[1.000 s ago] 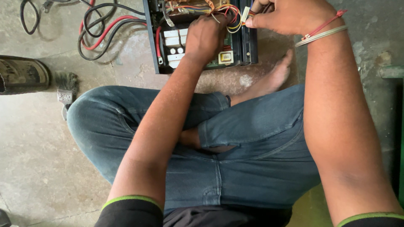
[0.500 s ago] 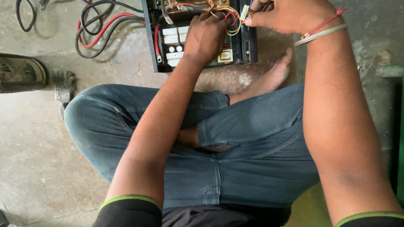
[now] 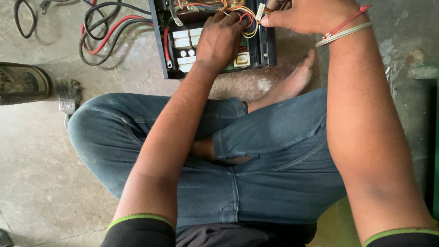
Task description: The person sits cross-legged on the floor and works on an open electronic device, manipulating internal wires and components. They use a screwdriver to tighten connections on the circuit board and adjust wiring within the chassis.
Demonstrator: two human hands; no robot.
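Note:
An open black electronics box lies on the concrete floor at the top of the head view, with a circuit board, white blocks and coloured wires inside. My left hand rests on the board, fingers curled into the red and yellow wires. My right hand is at the box's upper right corner, pinching a small white connector on those wires. A red thread and pale bands circle my right wrist. I sit cross-legged in blue jeans, one bare foot just below the box.
Red and black cables coil on the floor left of the box. A small brush and a dark shoe-like object lie at the left. A green edge runs down the far right.
The view has drifted slightly. Both hands stay at the box, with my left hand's fingers shifting a little among the wires.

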